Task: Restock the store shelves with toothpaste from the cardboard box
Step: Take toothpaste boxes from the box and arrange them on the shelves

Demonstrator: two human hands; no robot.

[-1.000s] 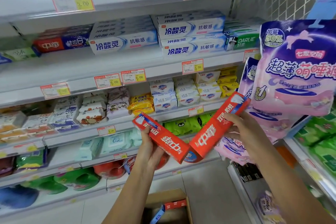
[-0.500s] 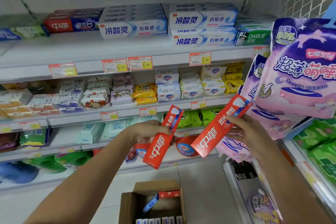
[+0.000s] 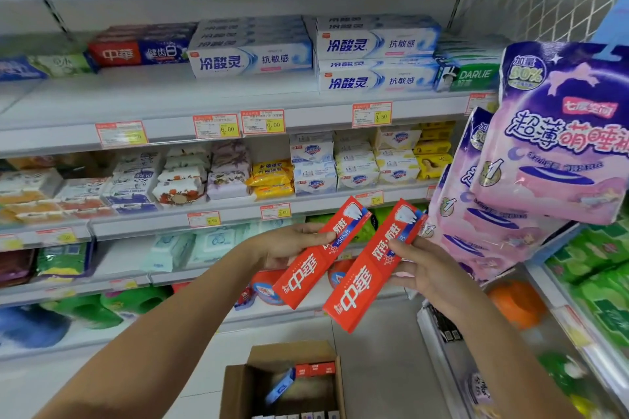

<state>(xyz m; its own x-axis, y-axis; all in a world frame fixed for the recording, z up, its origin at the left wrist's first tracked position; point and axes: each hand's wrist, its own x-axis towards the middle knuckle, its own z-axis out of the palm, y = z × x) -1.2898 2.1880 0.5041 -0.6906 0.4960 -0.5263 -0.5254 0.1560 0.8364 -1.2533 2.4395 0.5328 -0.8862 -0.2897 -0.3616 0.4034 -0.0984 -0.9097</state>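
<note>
— Entry: red toothpaste boxes, two. Held how?
— Left toothpaste box [image 3: 306,272] gripped mid-length by the left hand [image 3: 286,245]. Right toothpaste box [image 3: 357,289] gripped the same way by the right hand [image 3: 432,279]. The long axes are parallel, seven to one o'clock.
— Destination?
— Probably the red stack [image 3: 114,53] on the shelf [image 3: 153,102], at eleven o'clock. The left hand is nearer. Cardboard box [image 3: 238,388] on the floor at six.

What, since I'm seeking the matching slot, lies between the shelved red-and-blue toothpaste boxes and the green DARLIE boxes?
In the head view, two white-and-blue toothpaste stacks fill that stretch: the left stack and the right stack.
</note>
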